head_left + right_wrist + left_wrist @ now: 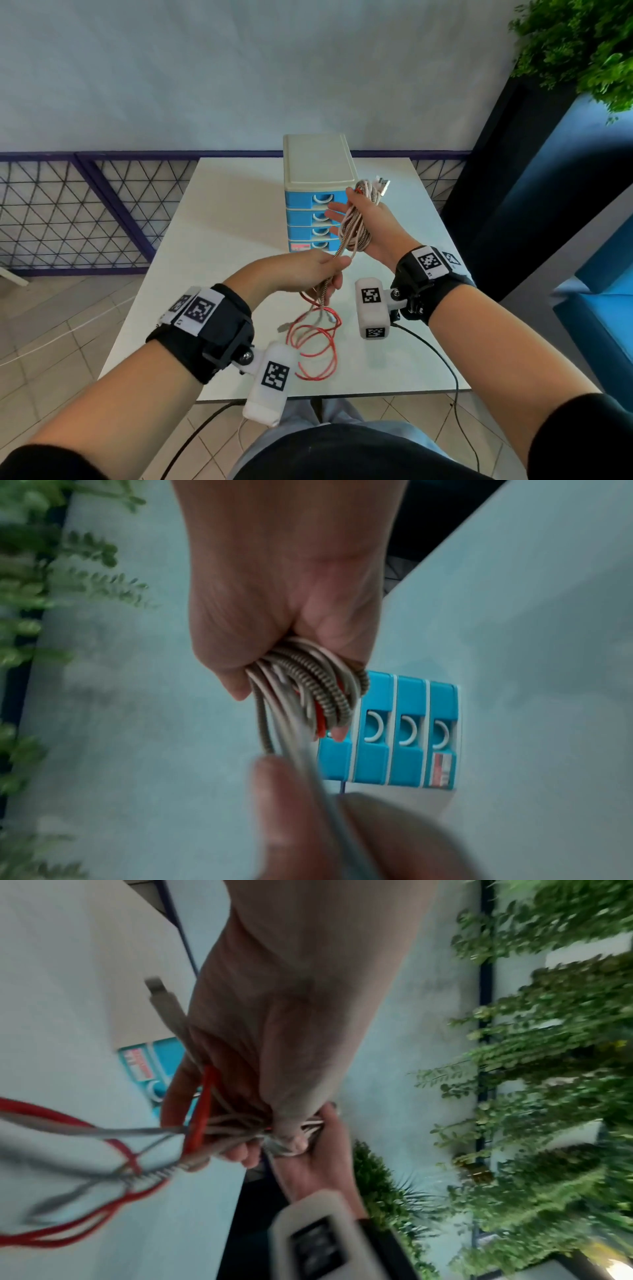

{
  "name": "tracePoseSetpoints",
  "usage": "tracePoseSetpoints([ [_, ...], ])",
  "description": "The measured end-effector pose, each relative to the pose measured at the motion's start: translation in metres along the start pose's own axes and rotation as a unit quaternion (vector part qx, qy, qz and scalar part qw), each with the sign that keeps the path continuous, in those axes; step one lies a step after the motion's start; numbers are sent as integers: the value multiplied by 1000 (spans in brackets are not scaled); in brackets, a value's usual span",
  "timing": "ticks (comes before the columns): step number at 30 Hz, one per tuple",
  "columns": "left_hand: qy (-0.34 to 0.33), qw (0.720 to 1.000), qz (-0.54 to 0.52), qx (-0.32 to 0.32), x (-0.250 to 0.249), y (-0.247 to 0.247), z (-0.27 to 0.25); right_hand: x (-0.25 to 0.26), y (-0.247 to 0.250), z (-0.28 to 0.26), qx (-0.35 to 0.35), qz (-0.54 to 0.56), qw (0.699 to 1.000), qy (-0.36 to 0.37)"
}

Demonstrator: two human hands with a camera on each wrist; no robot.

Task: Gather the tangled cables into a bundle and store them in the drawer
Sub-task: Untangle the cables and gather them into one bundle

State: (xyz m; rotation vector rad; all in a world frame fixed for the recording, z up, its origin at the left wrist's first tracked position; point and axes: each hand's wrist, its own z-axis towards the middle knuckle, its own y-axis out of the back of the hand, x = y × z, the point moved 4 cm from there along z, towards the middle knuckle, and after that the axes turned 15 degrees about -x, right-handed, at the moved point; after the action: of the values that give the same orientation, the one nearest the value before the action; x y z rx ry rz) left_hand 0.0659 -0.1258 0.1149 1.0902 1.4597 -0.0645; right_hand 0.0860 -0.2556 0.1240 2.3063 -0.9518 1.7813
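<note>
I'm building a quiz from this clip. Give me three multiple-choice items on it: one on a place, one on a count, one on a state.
1. Where do the loose red cable loops lie?
A on the table
B on the drawer unit
C on the floor

2. How many blue drawers does the drawer unit show?
A two
B four
C six

3. What state are the drawers in?
A all shut
B top one open
C bottom one removed

Answers:
1 A, the loops rest on the white table below the left hand.
2 B, four fronts are stacked.
3 A, every front sits flush, while the right hand holds the coil.
</note>
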Motion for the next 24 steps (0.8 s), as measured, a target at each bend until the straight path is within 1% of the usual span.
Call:
tracePoseSetpoints([
  [3, -18, 999, -35, -14, 10, -6, -2, -1, -4, -5, 27, 92, 995, -29],
  [5, -32, 998, -36, -28, 16, -6, -2, -4, -4, -7, 20, 143, 988, -51],
  [7, -51, 996, -63, -44, 20, -5, -2, -7, -4, -5, -3, 168, 984, -63],
  [10, -50, 991, -113, -49, 24, -4, -4, -7, -3, -3, -34, 162, 985, -48],
  [14, -28, 993, -102, -45, 31, 3, -3, -6, 2, 0, -63, 143, 987, -31],
  [17, 4, 991, -130, -31, 36, 9, -2, -6, 6, 1, -85, 131, 987, -28],
  [20, 29, 992, -121, -13, 45, 14, -7, 0, 12, 5, -93, 149, 984, -10],
  [24, 39, 981, -189, 21, 59, 17, -16, 10, 22, 11, -93, 148, 985, -2],
])
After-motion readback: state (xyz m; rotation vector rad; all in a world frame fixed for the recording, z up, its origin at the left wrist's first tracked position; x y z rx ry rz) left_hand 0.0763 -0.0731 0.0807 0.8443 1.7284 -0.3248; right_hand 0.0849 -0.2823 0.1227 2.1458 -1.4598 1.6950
